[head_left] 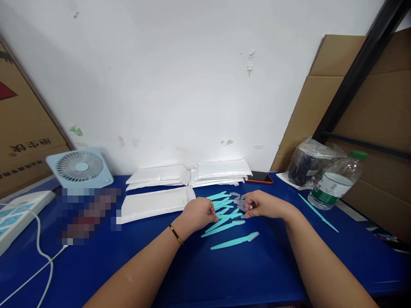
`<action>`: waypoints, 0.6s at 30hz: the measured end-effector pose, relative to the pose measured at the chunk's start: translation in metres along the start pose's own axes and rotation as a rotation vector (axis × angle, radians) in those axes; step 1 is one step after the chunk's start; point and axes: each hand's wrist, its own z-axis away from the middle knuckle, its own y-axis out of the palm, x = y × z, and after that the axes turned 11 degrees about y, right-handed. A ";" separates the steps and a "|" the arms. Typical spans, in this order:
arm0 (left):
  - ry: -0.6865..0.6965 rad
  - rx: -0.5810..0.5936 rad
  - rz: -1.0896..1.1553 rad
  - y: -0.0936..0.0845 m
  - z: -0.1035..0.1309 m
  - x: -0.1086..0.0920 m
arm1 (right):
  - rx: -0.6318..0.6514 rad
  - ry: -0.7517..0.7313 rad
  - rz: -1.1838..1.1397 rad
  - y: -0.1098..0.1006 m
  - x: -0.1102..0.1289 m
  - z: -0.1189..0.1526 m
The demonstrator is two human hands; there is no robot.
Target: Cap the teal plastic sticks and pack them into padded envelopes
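My left hand point(199, 214) reaches in from the left and pinches a teal eyebrow razor point(230, 216) by its handle, over a loose pile of similar razors point(223, 195). My right hand point(261, 204) is closed beside the pile, fingertips together close to the blade end of that razor; what sits between them is too small to make out. Small clear blade caps point(237, 200) lie scattered just left of my right hand. Nearer to me lies a single razor point(229, 244) with a clear cap on its head.
White padded mailers point(157, 203) lie in stacks along the wall. Behind them at right is a phone point(260, 177). A water bottle point(334, 184), a bagged cup point(305, 164) and another teal strip point(317, 213) are at right. A fan point(80, 167) and power strip point(22, 218) stand left.
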 end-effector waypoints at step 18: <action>0.008 -0.026 -0.040 0.005 -0.001 -0.004 | -0.053 0.053 -0.007 0.000 0.000 0.002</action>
